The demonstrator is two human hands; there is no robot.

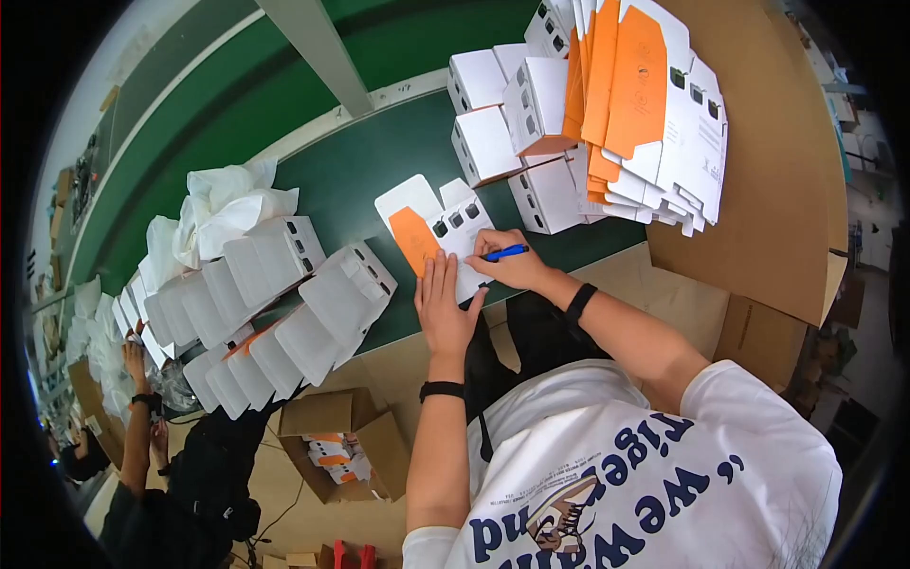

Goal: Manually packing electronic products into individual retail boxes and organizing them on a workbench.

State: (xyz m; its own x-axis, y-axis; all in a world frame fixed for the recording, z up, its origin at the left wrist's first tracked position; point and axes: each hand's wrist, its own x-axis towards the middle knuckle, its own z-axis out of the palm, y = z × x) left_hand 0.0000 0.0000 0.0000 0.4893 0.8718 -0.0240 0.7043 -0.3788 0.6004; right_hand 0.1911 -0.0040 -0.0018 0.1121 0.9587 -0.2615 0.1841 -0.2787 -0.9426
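Observation:
A flattened white and orange carton (464, 207) lies on the green table in front of me. My left hand (443, 299) rests flat on its near part, fingers stretched out. In my right hand (512, 263) is a blue pen (505, 252), held in a writing grip over the carton's near right part. The pen's tip is hidden by my fingers. Black wristbands circle both my wrists.
Right of the carton, a stack of flat cartons (654, 114) leans on closed white boxes (488, 147). Rows of white boxes (322, 308) with raised flaps stand left, beside white bags (213, 213). An open cardboard box (332, 403) sits below. A co-worker's arm (135, 441) reaches in far left.

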